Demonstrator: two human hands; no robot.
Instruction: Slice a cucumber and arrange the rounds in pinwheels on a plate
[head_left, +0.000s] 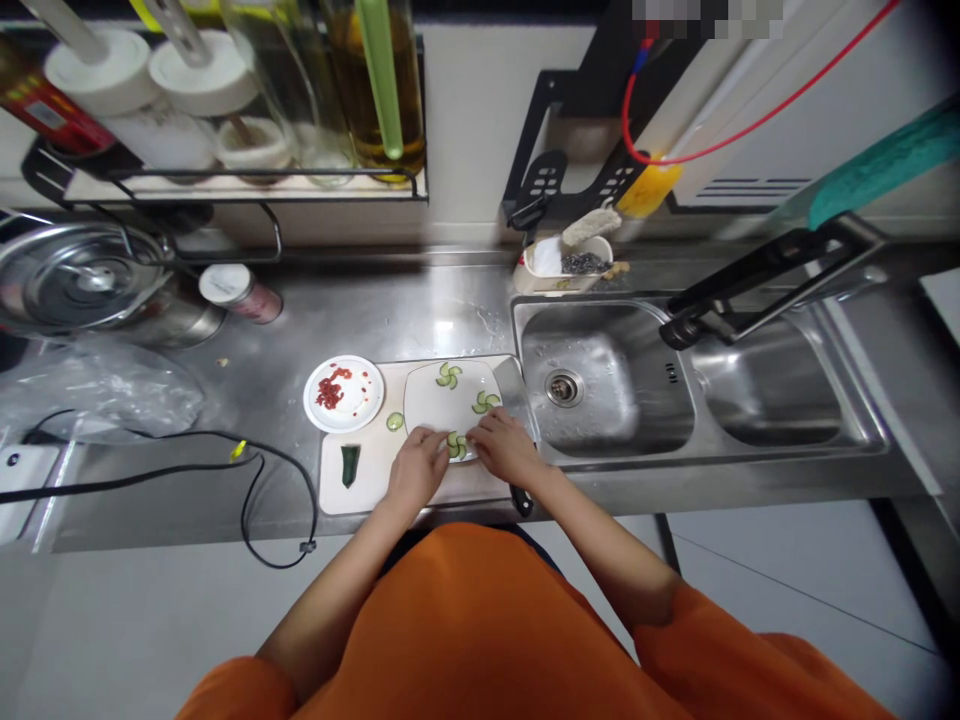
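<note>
On a white square plate point(424, 393) lie three pinwheels of thin cucumber slices: one at the back point(449, 375), one at the right point(486, 402) and one at the near edge point(457, 446). My left hand point(420, 466) is at the left of the near pinwheel, its fingers bent and closed at the cucumber slices. From the right, my right hand point(508, 447) meets the same slices with fingertips drawn together. The exact contact of the fingertips is too small to see. Under the plate is a pale cutting board point(375, 492). A knife's black handle point(522, 500) shows beside my right wrist.
A small white plate point(310, 396) of chopped red bits stands at the left. Near it lie a cucumber piece point(349, 466) and a round slice point(394, 421). The double sink point(607, 380) is at the right; a black cable point(281, 462) crosses the counter's left.
</note>
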